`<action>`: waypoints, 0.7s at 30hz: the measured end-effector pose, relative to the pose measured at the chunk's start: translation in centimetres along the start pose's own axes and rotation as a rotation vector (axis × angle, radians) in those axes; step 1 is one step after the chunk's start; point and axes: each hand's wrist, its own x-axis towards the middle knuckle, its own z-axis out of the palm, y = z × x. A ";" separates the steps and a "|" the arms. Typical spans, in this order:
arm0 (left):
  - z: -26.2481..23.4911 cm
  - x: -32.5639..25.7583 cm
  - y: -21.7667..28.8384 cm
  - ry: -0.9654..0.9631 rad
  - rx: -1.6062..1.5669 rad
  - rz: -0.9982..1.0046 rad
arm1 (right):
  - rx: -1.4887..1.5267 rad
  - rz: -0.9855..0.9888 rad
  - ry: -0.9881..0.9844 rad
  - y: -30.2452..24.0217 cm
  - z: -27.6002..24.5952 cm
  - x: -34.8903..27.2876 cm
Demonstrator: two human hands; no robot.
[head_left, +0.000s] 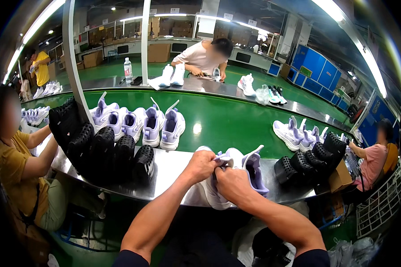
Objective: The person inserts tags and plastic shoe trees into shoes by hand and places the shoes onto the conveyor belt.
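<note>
Far left, a seated person in a mustard-yellow shirt (13, 178) leans an arm toward the steel worktop (169, 171). Next along, a row of black ribbed shoe lasts (105, 149) stands on that worktop's edge, touching one another. Just behind them, on the green conveyor belt (227, 120), sits a cluster of white and lilac mesh sneakers (140, 124), tongues up. Centre now: the left hand (201, 165) is curled tight, fingers pinching the top of a white and lilac sneaker (236, 171) that rests on the near edge of the worktop. The right hand (231, 183) clamps the same sneaker from below, knuckles close against the left. Right of that, more black lasts (305, 162) are lined up, another pair of pale sneakers (296, 133) behind them on the belt. Far right, a person in a pink top (372, 162) sits beside a brown cardboard box (340, 177).
</note>
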 end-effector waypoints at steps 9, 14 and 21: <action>-0.1 -3.2 -1.4 0.028 -0.156 -0.224 | 0.537 0.098 0.399 1.6 0.4 -1.2; 1.7 -3.2 0.5 0.009 0.150 -0.441 | 0.553 0.452 0.096 1.6 2.4 0.9; 1.1 -3.6 0.1 0.068 0.348 -0.430 | 0.553 0.540 0.152 0.5 3.8 2.0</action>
